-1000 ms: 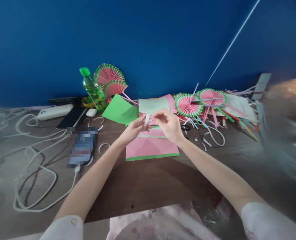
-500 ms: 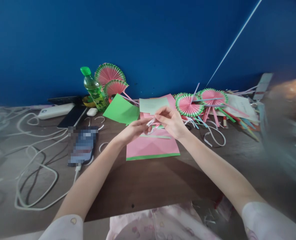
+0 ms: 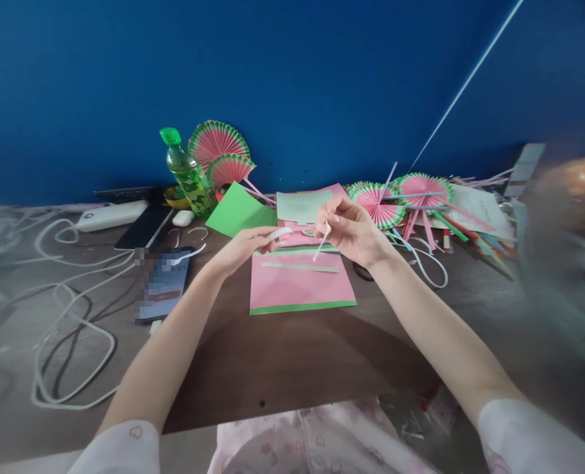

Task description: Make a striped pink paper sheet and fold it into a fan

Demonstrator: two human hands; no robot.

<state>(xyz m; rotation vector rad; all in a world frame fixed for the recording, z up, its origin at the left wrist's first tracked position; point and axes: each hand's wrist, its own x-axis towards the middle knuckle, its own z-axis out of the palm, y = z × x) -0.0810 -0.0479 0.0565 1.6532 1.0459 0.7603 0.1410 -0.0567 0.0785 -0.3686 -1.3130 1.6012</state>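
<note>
Above the pink sheet [image 3: 300,286], my left hand [image 3: 240,249] pinches a short white strip [image 3: 278,233] that sticks out past its fingertips. My right hand [image 3: 354,230] is closed on a narrow white strip [image 3: 321,245], which hangs down from its fingers. The hands are apart, with a small gap between the two strips. A green border runs along the near edge of the pink sheet, and a pale strip [image 3: 300,267] lies across it. Behind my hands are a pale green sheet [image 3: 300,207] and a bright green sheet [image 3: 240,210].
Pink-and-green pleated paper fans [image 3: 218,146] lean at the back left beside a green bottle [image 3: 186,171]. More fans [image 3: 425,189] and paper strips lie right. A phone [image 3: 164,289] and looped white cables [image 3: 75,395] occupy the left. A blurred person [image 3: 574,217] is at far right.
My hands were together over the pink sheet and have drawn apart, left hand leftward and right hand rightward. Each now holds a separate white strip.
</note>
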